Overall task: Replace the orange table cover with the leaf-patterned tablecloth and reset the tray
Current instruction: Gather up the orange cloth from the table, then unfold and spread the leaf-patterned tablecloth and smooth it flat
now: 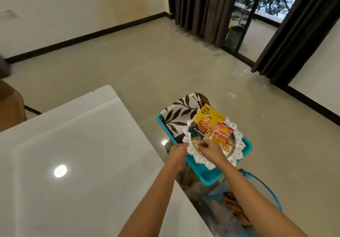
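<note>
A silver tray [239,144] with a scalloped rim lies on a turquoise bin [202,174] beside the white table [82,154]. On the tray lie a yellow almond packet [206,122], an orange packet [221,134] and loose nuts. The folded leaf-patterned tablecloth [181,115] sits under the tray's far side in the bin. My left hand [177,153] grips the tray's near-left rim. My right hand [209,150] reaches over the tray with curled fingers among the nuts; what they pinch is hidden. Orange fabric [231,205] shows in a blue bag below my right arm.
The white table top is bare and glossy. A blue bag [263,185] with straps stands on the floor right of the table. A brown seat [11,106] sits at far left. Dark curtains [202,10] and a glass door stand at the back.
</note>
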Demonstrator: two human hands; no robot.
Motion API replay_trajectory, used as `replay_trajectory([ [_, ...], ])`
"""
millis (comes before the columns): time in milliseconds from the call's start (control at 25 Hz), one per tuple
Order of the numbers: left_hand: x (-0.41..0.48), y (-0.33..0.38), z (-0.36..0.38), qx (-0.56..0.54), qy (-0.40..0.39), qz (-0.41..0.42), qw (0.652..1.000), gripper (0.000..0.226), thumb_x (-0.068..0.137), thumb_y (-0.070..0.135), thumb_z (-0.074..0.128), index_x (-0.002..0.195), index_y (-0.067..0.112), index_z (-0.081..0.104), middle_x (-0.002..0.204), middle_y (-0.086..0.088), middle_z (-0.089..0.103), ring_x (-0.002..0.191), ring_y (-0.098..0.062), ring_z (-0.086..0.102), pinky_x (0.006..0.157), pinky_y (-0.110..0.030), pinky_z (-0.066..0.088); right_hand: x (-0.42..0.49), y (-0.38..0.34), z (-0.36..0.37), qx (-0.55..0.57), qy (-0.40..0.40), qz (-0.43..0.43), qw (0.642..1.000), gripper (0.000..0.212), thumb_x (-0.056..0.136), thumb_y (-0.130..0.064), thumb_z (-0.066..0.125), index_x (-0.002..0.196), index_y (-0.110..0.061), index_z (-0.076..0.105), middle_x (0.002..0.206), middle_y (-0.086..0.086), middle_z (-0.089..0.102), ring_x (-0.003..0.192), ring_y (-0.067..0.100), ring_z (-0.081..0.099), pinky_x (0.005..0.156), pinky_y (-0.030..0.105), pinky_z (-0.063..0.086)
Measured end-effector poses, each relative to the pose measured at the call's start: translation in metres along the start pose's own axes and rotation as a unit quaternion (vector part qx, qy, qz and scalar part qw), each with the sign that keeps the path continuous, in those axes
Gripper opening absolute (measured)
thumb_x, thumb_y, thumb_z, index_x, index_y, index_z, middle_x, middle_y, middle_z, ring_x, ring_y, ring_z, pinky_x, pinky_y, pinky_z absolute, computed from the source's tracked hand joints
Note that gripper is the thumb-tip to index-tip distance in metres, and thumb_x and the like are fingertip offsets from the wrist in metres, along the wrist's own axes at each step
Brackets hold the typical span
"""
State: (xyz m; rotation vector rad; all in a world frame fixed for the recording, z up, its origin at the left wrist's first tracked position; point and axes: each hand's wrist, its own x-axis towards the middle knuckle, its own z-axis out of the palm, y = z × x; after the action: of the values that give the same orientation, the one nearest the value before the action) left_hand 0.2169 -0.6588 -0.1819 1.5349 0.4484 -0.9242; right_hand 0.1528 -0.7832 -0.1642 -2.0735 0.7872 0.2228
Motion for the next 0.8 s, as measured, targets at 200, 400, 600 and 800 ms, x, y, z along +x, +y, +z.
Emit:
replay_trajectory([
  [200,0.101,0.035,-0.004,-0.063,0.066,-0.023,0.996,0.013,0.091,0.017,0.053,0.096,0.007,0.060,0.070,-0.004,0.056,0.062,-0.012,0.050,0.056,-0.023,0.043,0.108,-0.036,0.023,-0.037,-0.045,-0.034,0.998,0.024,0.089,-0.015,0.058,0.112,-0.012,0.065,0.112,0.004,0.065,0.094,0.012,0.056,0.073,0.020,0.041],
  [400,0.203,0.036,-0.002,-0.045,0.129,-0.104,0.985,0.013,0.093,0.007,0.040,0.095,0.007,0.053,0.073,-0.008,0.048,0.061,-0.014,0.044,0.052,-0.023,0.041,0.189,-0.047,0.046,-0.083,-0.092,-0.037,0.992,0.026,0.089,-0.016,0.056,0.113,-0.013,0.065,0.116,0.005,0.066,0.107,0.021,0.060,0.092,0.032,0.049],
  [600,0.277,0.008,0.010,0.068,0.048,-0.138,0.987,0.013,0.093,0.005,0.043,0.101,0.006,0.053,0.091,-0.011,0.059,0.080,-0.024,0.059,0.073,-0.033,0.055,0.219,-0.027,0.062,-0.073,-0.140,-0.024,0.987,0.023,0.092,-0.016,0.056,0.114,-0.015,0.064,0.115,0.002,0.065,0.103,0.015,0.061,0.083,0.022,0.049],
  [800,0.283,0.013,0.030,0.204,0.100,-0.098,0.969,0.025,0.099,0.008,0.040,0.112,0.001,0.059,0.102,-0.006,0.051,0.090,-0.019,0.050,0.079,-0.026,0.046,0.226,-0.013,0.060,-0.055,-0.151,-0.011,0.987,0.021,0.092,-0.014,0.057,0.111,-0.014,0.065,0.108,0.001,0.067,0.097,0.012,0.063,0.083,0.022,0.053],
])
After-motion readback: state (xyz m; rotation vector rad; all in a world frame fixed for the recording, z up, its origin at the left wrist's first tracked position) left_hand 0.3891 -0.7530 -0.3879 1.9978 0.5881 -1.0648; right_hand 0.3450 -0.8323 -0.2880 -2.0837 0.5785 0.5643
